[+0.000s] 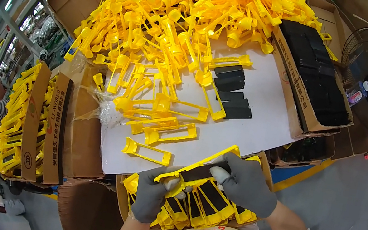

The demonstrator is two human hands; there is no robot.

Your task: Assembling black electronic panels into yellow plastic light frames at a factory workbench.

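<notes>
You've got the yellow frame pinched at both ends, held just above the box of finished pieces near your lap; left hand is clenched round the lower end, right hand is gripping the upper end with a fingertip pressing on the black strip sitting in the frame. My take: keep the frame level and push the strip flat along its length so it seats evenly; don't let one end ride up. Frame looks like rigid, glossy moulded plastic, long and open in the middle; the strip is matte, flat and rectangular. More black strips lie loose on the white table, right beside the big pile of yellow frames.
</notes>
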